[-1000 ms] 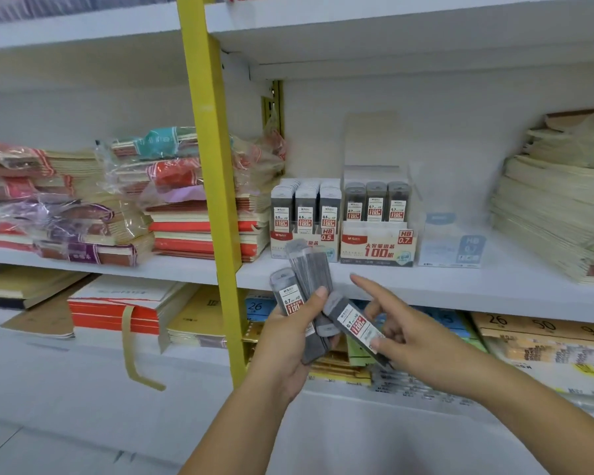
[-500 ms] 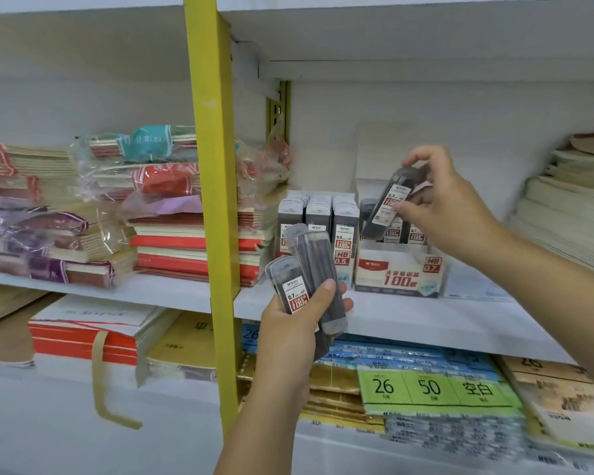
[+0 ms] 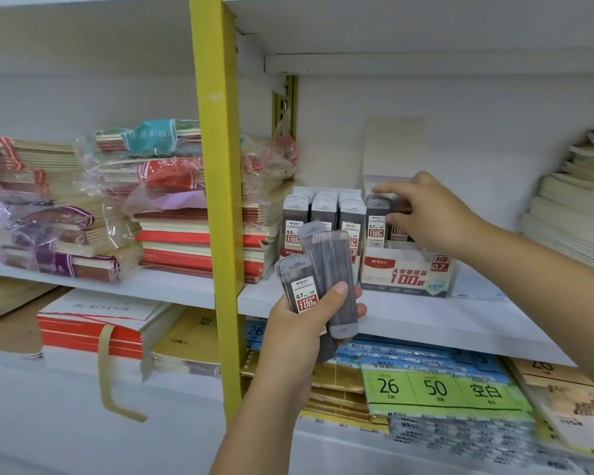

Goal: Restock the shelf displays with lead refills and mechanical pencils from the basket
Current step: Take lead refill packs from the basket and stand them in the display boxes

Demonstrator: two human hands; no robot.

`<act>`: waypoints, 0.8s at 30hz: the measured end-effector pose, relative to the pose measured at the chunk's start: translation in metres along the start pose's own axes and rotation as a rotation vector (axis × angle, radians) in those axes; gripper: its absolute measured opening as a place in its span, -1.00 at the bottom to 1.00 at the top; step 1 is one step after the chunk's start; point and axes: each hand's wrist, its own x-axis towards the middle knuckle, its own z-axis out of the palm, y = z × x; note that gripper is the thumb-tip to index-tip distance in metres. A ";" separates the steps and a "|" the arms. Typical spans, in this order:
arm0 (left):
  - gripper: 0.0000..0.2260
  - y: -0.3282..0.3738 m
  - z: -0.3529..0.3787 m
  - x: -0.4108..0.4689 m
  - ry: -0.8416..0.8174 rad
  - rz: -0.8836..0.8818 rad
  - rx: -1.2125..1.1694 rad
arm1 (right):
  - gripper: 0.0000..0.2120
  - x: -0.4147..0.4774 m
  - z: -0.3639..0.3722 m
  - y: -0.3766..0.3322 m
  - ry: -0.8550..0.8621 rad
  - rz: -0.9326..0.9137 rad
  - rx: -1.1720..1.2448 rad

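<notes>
Now right hand (image 3: 429, 214) pinches a refill case (image 3: 401, 204), thumb and forefinger, seating it upright in the 0.7 box (image 3: 405, 274); left hand (image 3: 302, 323) clamps spare refills (image 3: 326, 269) fanned nearby, ready for picking.

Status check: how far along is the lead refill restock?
Done: the 0.5 box looks full. In hand: the right hand reaches into the 0.7 box, grip unclear. Remaining: the left hand holds several refill cases to shelve; no pencils or basket in view.
</notes>
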 end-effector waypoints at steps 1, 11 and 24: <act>-0.83 0.000 0.001 -0.002 -0.017 -0.004 0.005 | -0.62 -0.008 -0.003 -0.003 0.068 -0.019 0.002; -0.68 -0.010 0.012 -0.017 -0.095 -0.098 0.158 | -0.71 -0.122 0.022 -0.029 -0.052 0.100 0.959; -0.64 -0.027 0.011 -0.034 -0.026 -0.265 0.150 | -0.90 -0.153 0.004 0.007 -0.075 0.236 1.042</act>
